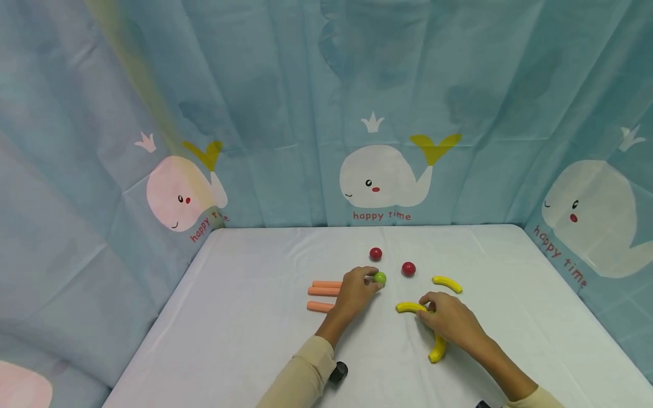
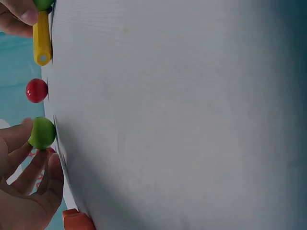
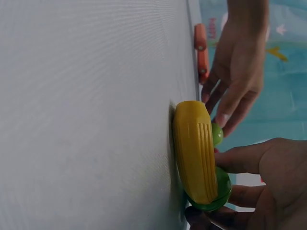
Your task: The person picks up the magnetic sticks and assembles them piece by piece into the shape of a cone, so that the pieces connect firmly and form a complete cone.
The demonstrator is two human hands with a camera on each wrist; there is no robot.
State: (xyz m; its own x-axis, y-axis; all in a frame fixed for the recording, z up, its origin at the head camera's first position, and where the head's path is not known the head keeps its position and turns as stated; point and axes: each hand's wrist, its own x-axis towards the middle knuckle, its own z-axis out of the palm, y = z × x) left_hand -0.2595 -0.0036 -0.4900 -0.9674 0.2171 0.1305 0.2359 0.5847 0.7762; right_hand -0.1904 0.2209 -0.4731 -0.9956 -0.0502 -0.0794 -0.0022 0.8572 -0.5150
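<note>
My left hand (image 1: 355, 290) pinches a small green ball (image 1: 380, 278) between thumb and fingers, low over the white table. Orange sticks (image 1: 320, 307) lie beside that wrist, partly covered by it. Farther right, my right hand (image 1: 449, 317) has its thumb and fingers round a second green ball (image 3: 224, 189), mostly hidden in the head view. One yellow curved piece (image 1: 410, 307) points left from under those fingers. Another yellow curved piece (image 1: 437, 348) extends toward the near edge below the hand; in the right wrist view a yellow piece overlaps the ball.
Two red balls (image 1: 408, 268) sit beyond the hands. A third yellow curved piece (image 1: 447, 284) lies past the right hand. Blue curtains (image 1: 285, 170) with whale prints stand along the back and sides of the white table (image 1: 229, 340).
</note>
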